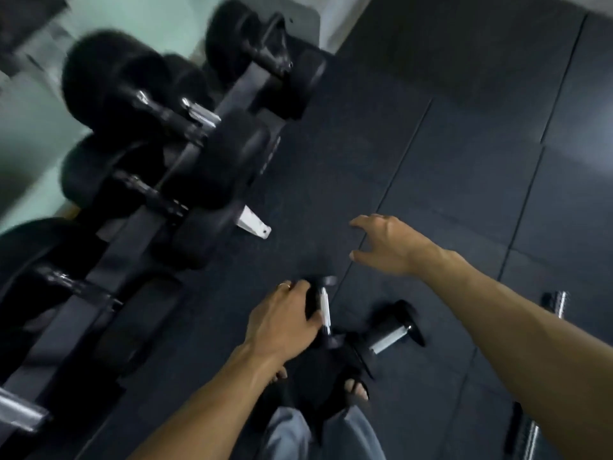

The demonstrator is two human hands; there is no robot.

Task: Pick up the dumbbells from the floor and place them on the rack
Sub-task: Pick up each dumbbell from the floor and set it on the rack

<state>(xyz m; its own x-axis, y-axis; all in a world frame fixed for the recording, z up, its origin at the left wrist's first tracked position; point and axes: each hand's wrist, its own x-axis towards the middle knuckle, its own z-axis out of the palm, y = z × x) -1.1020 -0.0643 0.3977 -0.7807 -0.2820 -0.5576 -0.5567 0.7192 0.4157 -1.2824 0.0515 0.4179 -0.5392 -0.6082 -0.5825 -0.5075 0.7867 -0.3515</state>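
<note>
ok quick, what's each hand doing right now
Left hand: curled around a small dumbbell, gripping it.
Right hand: open, fingers spread, holding nothing.

Left arm reaches up from the bottom centre of the frame, forearm bare, and the left hand sits back-up in the lower middle, fingers curled downward, a ring on one finger. Right arm sweeps in from the lower right edge, stretched long toward the centre. The right hand hangs spread, fingers loosely bent, thumb apart, holding nothing.
</note>
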